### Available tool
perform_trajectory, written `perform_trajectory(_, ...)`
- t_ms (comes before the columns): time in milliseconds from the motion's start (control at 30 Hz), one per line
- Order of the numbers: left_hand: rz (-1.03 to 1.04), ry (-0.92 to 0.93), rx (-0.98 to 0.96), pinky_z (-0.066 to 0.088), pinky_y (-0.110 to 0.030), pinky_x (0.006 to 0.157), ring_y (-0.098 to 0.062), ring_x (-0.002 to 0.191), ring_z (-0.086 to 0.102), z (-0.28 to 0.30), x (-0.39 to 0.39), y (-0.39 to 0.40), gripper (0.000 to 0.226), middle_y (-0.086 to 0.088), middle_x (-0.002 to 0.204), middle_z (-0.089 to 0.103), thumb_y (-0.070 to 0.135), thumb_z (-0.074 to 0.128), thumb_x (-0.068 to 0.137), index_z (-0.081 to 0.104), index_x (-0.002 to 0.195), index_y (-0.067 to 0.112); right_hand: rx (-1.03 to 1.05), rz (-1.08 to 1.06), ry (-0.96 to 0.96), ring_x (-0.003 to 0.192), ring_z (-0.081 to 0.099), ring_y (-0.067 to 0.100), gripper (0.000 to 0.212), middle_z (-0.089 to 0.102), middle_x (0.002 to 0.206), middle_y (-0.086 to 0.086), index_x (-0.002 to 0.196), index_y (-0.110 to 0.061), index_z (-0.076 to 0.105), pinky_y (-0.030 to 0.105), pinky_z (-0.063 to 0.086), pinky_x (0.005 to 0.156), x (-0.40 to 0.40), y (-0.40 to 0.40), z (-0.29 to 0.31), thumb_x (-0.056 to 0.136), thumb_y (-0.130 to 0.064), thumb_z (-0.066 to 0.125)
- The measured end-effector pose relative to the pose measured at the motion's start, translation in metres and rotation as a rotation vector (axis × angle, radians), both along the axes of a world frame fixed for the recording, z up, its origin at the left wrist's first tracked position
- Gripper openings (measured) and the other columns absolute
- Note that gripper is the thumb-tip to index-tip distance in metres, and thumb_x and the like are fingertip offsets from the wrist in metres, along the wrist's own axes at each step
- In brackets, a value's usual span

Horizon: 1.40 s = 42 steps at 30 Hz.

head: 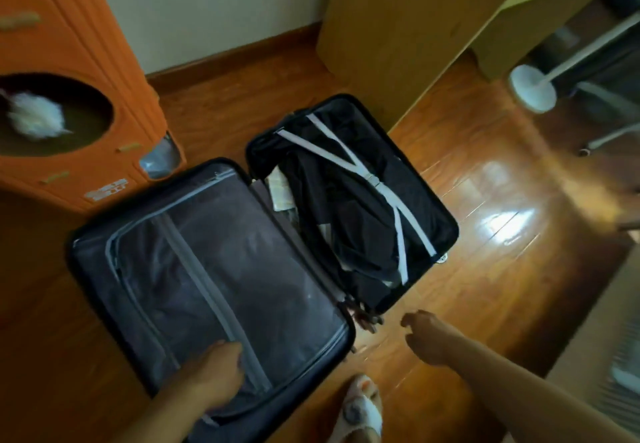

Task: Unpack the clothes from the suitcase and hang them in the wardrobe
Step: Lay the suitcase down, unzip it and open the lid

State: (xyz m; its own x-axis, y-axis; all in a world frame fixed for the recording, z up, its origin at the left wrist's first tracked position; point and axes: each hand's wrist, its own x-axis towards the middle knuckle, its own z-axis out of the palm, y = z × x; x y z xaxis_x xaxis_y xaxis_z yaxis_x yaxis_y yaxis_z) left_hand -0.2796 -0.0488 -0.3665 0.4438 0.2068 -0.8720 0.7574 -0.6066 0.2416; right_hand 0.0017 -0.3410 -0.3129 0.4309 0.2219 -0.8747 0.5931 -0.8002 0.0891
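Suitcase (242,245) lies wide open on the wooden floor (485,269), both halves flat; that part is done, the rest is not; left half is a zipped mesh divider (214,269), closed as far as I can see, contents behind it too dim to tell; right half holds dark clothes (346,207) bundled under crossed grey straps (363,172), buckle looks fastened; so nothing seems out yet, nothing on a hanger in sight; a pale folded thing (280,189) sits beside the dark bundle by the hinge, can't tell what it is; big wooden cabinet (398,27) stands just behind the right half, may be the wardrobe, doors not visible; orange cabinet (62,96) to the left, fan base (533,87) far right; left hand (221,370) rests on the mesh divider near the zip line, fingers bent, grip state I cannot tell for sure; right hand (429,338) hovers over the floor just off the suitcase corner, fingers loose, holding nothing; judged stage: very start; left to do: unclip straps, lift clothes, hang them.
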Motion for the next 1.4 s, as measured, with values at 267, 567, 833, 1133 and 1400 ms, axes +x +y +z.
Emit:
perform_trajectory(267, 0.346, -0.16, 0.085, 0.05, -0.026, 0.072, -0.011, 0.088, 0.062, 0.068, 0.204, -0.04, 0.02, 0.008, 0.119, 0.063, 0.03, 0.046, 0.104, 0.062, 0.114, 0.034, 0.221, -0.248, -0.099, 0.111, 0.061, 0.035, 0.029, 0.065, 0.122, 0.015, 0.119, -0.009, 0.062, 0.038, 0.049, 0.093, 0.178, -0.02, -0.006, 0.102, -0.019, 0.041)
perform_trajectory(567, 0.645, -0.15, 0.05, 0.055, -0.037, 0.091, -0.024, 0.104, 0.064, 0.048, 0.322, -0.157, 0.038, -0.002, 0.125, 0.062, 0.027, 0.046, 0.103, 0.051, 0.141, 0.025, 0.398, -0.282, 0.121, 0.102, 0.06, 0.023, 0.03, 0.066, 0.117, 0.007, 0.124, -0.019, 0.065, 0.029, 0.045, 0.083, 0.27, -0.029, -0.022, 0.1, -0.019, 0.046)
perform_trajectory(833, 0.74, -0.377, 0.098, 0.056, -0.039, 0.09, -0.014, 0.103, 0.057, 0.014, 0.338, -0.162, 0.053, 0.006, 0.135, 0.048, 0.025, 0.047, 0.104, 0.032, 0.154, 0.038, 0.546, -0.275, 0.144, 0.1, 0.06, 0.021, 0.046, 0.056, 0.134, 0.002, 0.142, -0.026, 0.049, 0.031, 0.053, 0.076, 0.286, 0.055, -0.073, 0.096, -0.018, 0.047)
perform_trajectory(1133, 1.075, -0.46, -0.078, 0.058, -0.03, 0.086, -0.009, 0.094, 0.067, -0.013, 0.324, -0.156, 0.03, 0.017, 0.112, 0.063, 0.02, 0.05, 0.105, 0.055, 0.126, 0.04, 0.583, -0.592, 0.186, 0.102, 0.063, 0.027, 0.026, 0.064, 0.115, 0.011, 0.119, -0.011, 0.063, 0.042, 0.052, 0.094, 0.286, 0.134, -0.13, 0.097, -0.025, 0.056)
perform_trajectory(1400, 1.207, -0.379, -0.221, 0.053, -0.039, 0.1, -0.012, 0.096, 0.068, -0.007, 0.393, -0.15, 0.023, 0.009, 0.109, 0.069, 0.021, 0.052, 0.102, 0.065, 0.121, 0.027, 0.654, -0.728, 0.35, 0.1, 0.051, 0.013, 0.031, 0.057, 0.121, -0.003, 0.132, -0.022, 0.056, 0.03, 0.04, 0.087, 0.3, 0.104, -0.092, 0.102, -0.017, 0.05)
